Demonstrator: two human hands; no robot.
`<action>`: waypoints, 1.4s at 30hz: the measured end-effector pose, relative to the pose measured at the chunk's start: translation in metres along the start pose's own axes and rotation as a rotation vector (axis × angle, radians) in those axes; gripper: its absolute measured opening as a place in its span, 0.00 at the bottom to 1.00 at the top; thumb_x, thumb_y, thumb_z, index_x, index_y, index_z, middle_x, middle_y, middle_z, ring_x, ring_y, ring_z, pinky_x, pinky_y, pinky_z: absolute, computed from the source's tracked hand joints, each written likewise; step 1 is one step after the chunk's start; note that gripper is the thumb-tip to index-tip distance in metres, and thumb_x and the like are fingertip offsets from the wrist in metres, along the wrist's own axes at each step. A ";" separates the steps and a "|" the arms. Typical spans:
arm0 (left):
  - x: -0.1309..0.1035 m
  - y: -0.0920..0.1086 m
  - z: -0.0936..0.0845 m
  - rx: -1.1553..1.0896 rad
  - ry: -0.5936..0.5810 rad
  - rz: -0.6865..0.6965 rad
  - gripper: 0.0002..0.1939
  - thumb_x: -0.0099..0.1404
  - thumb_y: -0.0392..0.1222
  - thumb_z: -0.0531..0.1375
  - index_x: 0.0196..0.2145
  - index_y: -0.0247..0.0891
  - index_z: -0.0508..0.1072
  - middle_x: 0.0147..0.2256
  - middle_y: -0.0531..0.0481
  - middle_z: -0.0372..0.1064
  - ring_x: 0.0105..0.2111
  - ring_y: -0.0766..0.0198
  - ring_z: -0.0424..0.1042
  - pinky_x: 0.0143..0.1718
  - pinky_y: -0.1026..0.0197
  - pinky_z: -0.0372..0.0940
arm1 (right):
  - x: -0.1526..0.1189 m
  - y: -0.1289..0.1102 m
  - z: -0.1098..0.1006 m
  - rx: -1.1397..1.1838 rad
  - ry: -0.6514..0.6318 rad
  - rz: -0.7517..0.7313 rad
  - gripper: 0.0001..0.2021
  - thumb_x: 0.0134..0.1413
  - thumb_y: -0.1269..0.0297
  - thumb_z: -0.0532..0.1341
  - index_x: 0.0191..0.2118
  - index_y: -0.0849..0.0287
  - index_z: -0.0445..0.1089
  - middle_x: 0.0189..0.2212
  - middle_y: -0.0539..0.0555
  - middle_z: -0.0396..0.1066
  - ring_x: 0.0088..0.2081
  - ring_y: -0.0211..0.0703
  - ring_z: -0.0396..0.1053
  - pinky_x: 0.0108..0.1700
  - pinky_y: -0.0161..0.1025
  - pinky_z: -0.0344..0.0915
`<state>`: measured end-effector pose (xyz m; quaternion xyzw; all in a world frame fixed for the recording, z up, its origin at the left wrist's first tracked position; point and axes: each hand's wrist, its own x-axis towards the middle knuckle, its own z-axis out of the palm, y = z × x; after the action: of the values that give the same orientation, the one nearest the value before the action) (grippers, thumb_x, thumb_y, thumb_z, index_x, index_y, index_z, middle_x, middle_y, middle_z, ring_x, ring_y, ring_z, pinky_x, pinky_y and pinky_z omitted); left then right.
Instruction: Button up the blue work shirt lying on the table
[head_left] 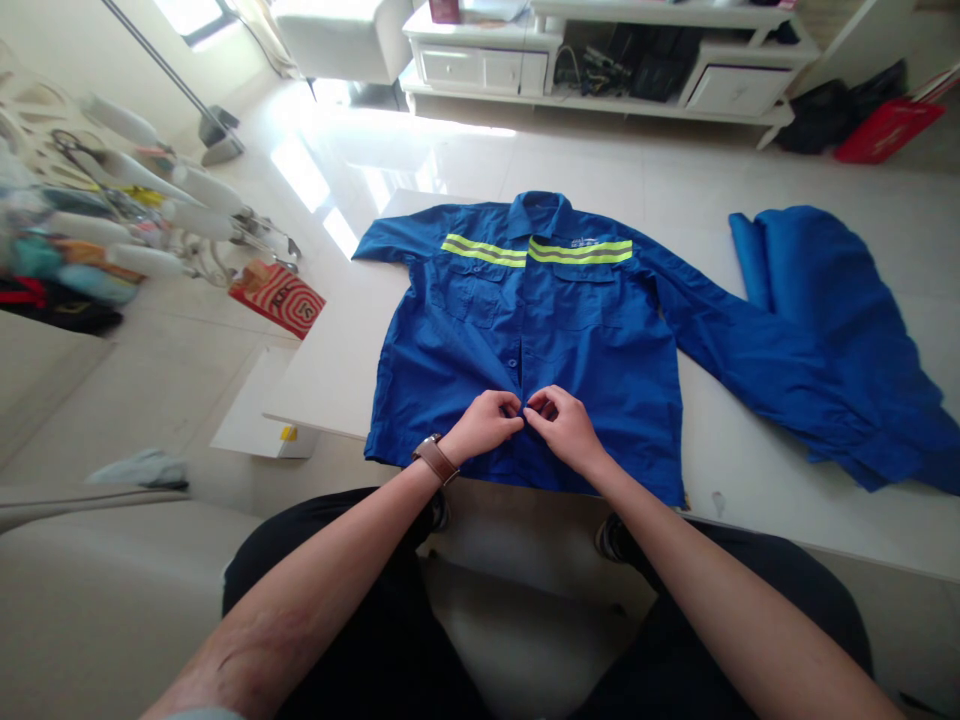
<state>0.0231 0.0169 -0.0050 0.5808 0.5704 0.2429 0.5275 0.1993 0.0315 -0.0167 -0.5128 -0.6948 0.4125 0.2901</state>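
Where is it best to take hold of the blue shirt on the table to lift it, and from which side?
Probably at the two shoulders of the shirt, beside the collar, reaching from the far end. It lies flat, front up, sleeves spread, so it would hang straight.

Bare forearms, a brown-strapped watch point(436, 458) on the left wrist, black trousers point(360, 610) and dark shoes point(611, 540).

Nothing can be read with certainty. The blue jacket point(525, 330) bears small pale chest print, too blurred to read. The red bag point(276, 297) shows white marks, unclear.
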 end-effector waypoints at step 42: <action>-0.030 -0.010 -0.023 0.889 -0.063 0.138 0.11 0.69 0.38 0.54 0.43 0.43 0.76 0.44 0.48 0.74 0.44 0.57 0.73 0.44 0.57 0.66 | -0.027 -0.014 -0.018 -0.910 -0.357 -0.142 0.10 0.66 0.63 0.55 0.44 0.58 0.72 0.42 0.58 0.75 0.45 0.48 0.71 0.43 0.39 0.63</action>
<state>-0.0088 -0.0054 0.0034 0.7947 0.5632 -0.0088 0.2264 0.2155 0.0091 0.0046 -0.4603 -0.8765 0.1278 -0.0596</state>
